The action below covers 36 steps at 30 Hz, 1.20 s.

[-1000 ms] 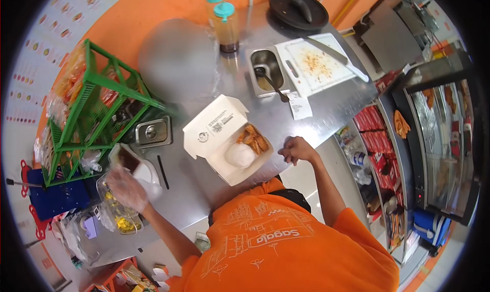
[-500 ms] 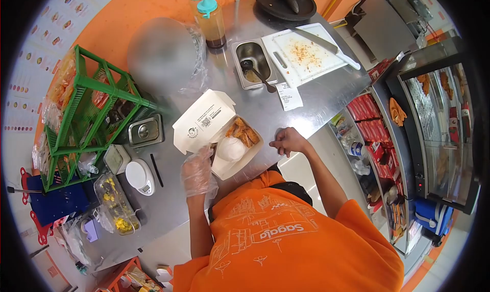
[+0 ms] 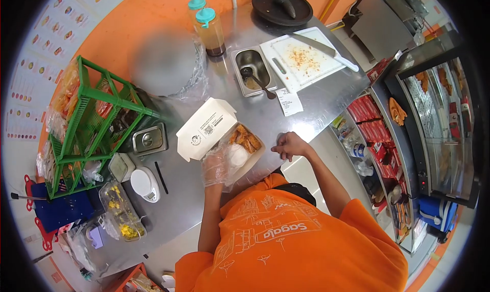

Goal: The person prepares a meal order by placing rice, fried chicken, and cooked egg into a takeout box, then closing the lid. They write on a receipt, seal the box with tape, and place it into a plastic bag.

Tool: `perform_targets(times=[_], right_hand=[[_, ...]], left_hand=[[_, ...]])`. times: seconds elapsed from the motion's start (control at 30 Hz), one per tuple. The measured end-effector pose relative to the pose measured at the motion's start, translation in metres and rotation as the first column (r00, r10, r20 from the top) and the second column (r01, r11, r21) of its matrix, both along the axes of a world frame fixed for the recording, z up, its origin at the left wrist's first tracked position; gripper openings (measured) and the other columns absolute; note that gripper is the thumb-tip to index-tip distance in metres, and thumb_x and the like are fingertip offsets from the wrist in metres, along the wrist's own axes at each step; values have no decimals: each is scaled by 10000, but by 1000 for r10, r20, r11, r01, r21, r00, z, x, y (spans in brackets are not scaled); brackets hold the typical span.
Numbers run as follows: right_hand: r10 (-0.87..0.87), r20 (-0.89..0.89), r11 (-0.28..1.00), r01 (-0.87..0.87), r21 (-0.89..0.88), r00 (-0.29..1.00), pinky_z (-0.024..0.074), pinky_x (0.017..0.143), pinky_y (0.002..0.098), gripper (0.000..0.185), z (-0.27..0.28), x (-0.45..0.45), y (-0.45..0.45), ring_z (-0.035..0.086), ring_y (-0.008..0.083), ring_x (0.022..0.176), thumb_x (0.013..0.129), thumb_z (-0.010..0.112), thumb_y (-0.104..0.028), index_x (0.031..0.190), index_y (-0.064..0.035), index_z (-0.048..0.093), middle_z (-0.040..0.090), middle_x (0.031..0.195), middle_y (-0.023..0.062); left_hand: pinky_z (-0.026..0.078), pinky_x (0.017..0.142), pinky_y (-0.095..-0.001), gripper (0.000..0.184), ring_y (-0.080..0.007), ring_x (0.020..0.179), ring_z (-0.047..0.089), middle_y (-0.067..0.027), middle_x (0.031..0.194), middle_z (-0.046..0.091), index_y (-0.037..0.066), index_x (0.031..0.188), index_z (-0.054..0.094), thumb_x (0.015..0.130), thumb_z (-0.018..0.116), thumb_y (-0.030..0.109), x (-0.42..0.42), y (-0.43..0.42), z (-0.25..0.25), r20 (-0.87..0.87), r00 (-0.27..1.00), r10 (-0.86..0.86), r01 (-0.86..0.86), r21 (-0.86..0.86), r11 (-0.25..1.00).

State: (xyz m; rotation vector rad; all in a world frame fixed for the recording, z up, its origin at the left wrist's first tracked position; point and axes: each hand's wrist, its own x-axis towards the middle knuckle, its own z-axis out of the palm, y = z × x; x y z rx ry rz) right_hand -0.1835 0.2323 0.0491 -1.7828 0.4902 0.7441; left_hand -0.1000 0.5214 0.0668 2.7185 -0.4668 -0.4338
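Note:
An opened white cardboard food box (image 3: 206, 130) stands on the steel table, its printed lid folded back. Inside lie a white mound of rice (image 3: 238, 155) and browned pieces of fried chicken (image 3: 247, 139). My left hand (image 3: 215, 168), in a clear plastic glove, reaches over the box's near left side. Its fingers lie stretched against the left of the rice, their tips partly hidden by the glove. Bare and holding nothing, my right hand (image 3: 290, 146) hovers right of the box by the table edge, fingers loosely bent and apart.
Behind the box are a steel pan with a ladle (image 3: 253, 77), a receipt (image 3: 290, 103), a cutting board (image 3: 291, 73) with a knife (image 3: 326, 51), and sauce bottles (image 3: 210, 31). A green rack (image 3: 102, 95), kitchen scale (image 3: 145, 183) and clear tub (image 3: 122, 210) stand left.
My left hand has moved from the box's left edge inward over it, onto the rice. My right hand's fingers have loosened slightly. The whole view has shifted a little.

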Motion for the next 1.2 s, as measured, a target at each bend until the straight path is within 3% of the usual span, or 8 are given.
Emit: perform_targets(times=[0.33, 0.53, 0.6, 0.67, 0.8, 0.87, 1.03, 1.2], right_hand=[[-6, 5, 1000, 6, 8, 1000, 516, 408, 281, 357, 2, -1, 1, 611, 175, 418, 869, 733, -220, 671, 60, 634, 660, 595, 126], [-4, 1, 1000, 4, -15, 1000, 526, 426, 288, 347, 3, 0, 2, 624, 181, 432, 876, 717, -227, 675, 46, 645, 661, 594, 118], [34, 16, 999, -34, -30, 999, 532, 435, 290, 346, 3, 0, 1, 633, 181, 445, 877, 712, -231, 668, 38, 648, 663, 594, 117], [47, 20, 999, -47, -25, 999, 529, 434, 288, 343, 1, 1, 0, 638, 174, 454, 875, 711, -231, 661, 31, 650, 666, 593, 114], [19, 11, 999, -19, -32, 1000, 521, 427, 291, 332, -1, 0, 2, 627, 171, 443, 867, 722, -222, 662, 29, 651, 660, 583, 111], [5, 41, 1000, -4, -27, 999, 519, 426, 292, 330, -7, -4, 1, 623, 165, 441, 865, 726, -216, 658, 29, 648, 657, 579, 107], [-27, 47, 999, 28, -19, 999, 507, 408, 286, 321, 1, -5, 1, 614, 151, 438, 853, 757, -213, 662, 17, 642, 652, 574, 96], [-36, 35, 997, 38, -70, 999, 493, 392, 285, 333, 10, -3, 3, 606, 161, 425, 845, 771, -227, 662, 12, 628, 647, 570, 103]], left_hand=[[542, 851, -441, 352, -360, 928, 690, -211, 1019, 708, 94, 1257, 648, 964, 601, 283, -5, 9, 14, 215, 976, -48, 122, -348, 930], [498, 941, -375, 329, -315, 1009, 681, -177, 1115, 708, 39, 1139, 695, 966, 613, 306, 20, 43, 62, -61, 968, 242, -219, -675, 705], [493, 942, -386, 324, -316, 1014, 674, -176, 1087, 711, 31, 1115, 697, 972, 601, 305, 58, 46, 92, 198, 939, 282, -142, -525, 840], [494, 933, -410, 285, -335, 1029, 669, -185, 1074, 710, 46, 1107, 700, 966, 592, 270, 120, 61, 58, 369, 886, 280, -2, -602, 799], [496, 913, -458, 266, -409, 1050, 638, -228, 1093, 685, 59, 1100, 696, 939, 577, 234, 223, 34, 64, 485, 854, 189, 31, -410, 912], [510, 894, -475, 248, -411, 1040, 641, -240, 1082, 678, 65, 1077, 688, 928, 568, 223, 273, 17, 38, 627, 777, 54, 197, -325, 925], [519, 910, -472, 244, -413, 1040, 647, -216, 1064, 689, 81, 1077, 682, 882, 574, 180, 345, -42, 16, 375, 926, -50, 19, 86, 996], [524, 894, -466, 282, -410, 1031, 655, -237, 1056, 686, 64, 1106, 681, 873, 579, 186, 367, -46, 4, 378, 925, 32, -49, 34, 998]])
